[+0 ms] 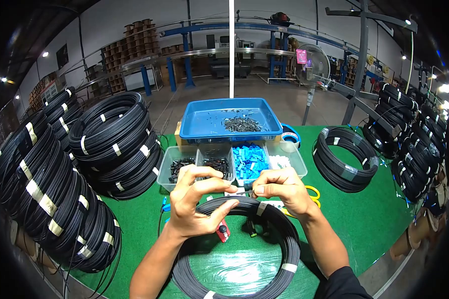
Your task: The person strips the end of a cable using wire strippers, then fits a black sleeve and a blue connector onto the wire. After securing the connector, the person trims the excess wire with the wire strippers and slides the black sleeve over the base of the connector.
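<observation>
My right hand (285, 191) pinches a thin black cable (245, 193) between thumb and forefinger, its short end pointing left. Facing it, my left hand (197, 202) has thumb and fingers apart, close to the cable's tip. Below both hands a taped coil of black cable (181, 266) lies on the green table. A red tool with a black knob (223, 230) sits inside the ring, partly behind my left hand. Yellow-handled scissors (313, 193) lie beside my right wrist, partly covered.
Beyond my hands, a clear divided bin (295, 158) holds black parts, blue connectors (249, 162) and white pieces. Behind it stands a blue tray (197, 127) with black scraps (243, 124). Stacked cable coils (110, 134) crowd the left; another coil (345, 167) lies right.
</observation>
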Demonstrator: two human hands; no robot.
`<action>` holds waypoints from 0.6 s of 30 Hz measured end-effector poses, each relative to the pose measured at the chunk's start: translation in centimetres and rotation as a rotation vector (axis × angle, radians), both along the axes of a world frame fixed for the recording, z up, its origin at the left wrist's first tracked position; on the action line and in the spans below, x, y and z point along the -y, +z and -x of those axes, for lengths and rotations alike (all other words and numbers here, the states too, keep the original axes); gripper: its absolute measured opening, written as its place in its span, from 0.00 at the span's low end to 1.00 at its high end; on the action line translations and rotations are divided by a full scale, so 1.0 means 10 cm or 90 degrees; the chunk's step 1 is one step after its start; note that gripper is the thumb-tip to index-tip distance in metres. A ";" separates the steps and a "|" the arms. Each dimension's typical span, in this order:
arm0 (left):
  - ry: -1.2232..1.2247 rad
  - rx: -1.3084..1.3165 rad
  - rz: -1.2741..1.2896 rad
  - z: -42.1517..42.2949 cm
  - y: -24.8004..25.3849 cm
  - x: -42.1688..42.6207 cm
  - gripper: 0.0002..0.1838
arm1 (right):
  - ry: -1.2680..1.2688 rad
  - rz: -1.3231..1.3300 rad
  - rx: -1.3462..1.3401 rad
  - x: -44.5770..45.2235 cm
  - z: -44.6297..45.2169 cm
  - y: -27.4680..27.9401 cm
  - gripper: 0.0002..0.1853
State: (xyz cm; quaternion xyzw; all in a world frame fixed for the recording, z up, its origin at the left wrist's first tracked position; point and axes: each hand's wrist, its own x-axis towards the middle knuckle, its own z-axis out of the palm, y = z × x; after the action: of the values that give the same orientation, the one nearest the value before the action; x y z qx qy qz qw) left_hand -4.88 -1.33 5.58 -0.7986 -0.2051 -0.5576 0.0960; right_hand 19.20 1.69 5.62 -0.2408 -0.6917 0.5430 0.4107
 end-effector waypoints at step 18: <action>-0.027 0.078 0.049 0.01 -0.02 -0.01 0.25 | 0.003 0.042 0.015 -0.01 -0.06 0.05 0.07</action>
State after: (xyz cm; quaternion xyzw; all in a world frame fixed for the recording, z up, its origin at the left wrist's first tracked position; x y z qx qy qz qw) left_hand -5.00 -1.24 5.37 -0.7701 -0.2147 -0.5993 0.0404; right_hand 19.80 1.82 6.08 -0.2590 -0.6788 0.5634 0.3933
